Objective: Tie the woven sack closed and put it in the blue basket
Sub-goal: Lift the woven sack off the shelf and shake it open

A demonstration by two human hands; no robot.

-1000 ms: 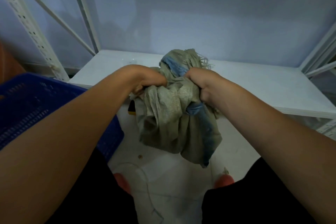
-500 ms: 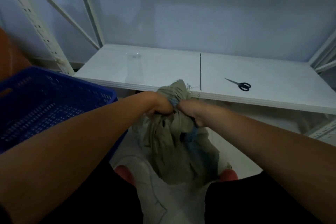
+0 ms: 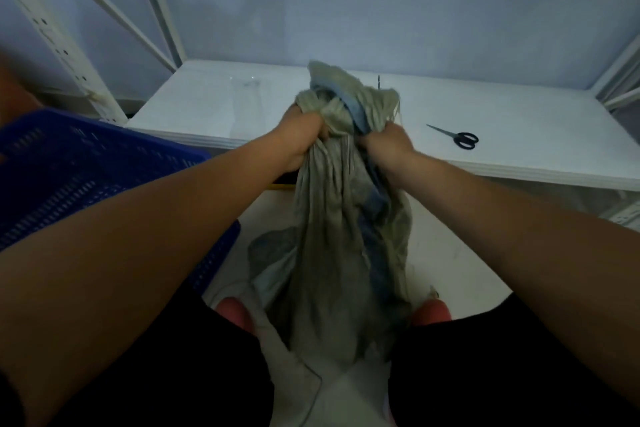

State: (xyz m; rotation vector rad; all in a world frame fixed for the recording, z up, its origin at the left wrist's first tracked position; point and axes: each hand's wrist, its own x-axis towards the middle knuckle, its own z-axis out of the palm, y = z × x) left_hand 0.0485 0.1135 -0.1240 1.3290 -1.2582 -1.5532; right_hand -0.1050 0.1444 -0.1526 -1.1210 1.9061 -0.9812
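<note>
**Both fists on the sack neck**

Stands over the woven sack [image 3: 346, 236], gripping its gathered neck from both sides. Clenches the left hand [image 3: 298, 139] round the grey-green cloth, fingers curled into the folds. Clamps the right hand [image 3: 388, 146] on the opposite side, fingers likewise wrapped in fabric, next to a blue stripe. Holds the neck up in front of the white shelf [image 3: 207, 107], with the frayed mouth poking above the fists and hiding part of the board. Lets the sack's body hang down between two pink shoes [image 3: 235, 314]; cannot tell whether touching the floor [image 3: 450, 253]. Has the blue basket [image 3: 86, 163] at the left, partly blocked by the left forearm, apart from the sack. Has black-handled scissors [image 3: 457, 137] lying on the shelf, right of the hands and clear of them. Faces a white perforated rack upright [image 3: 52, 35] at far left.
</note>
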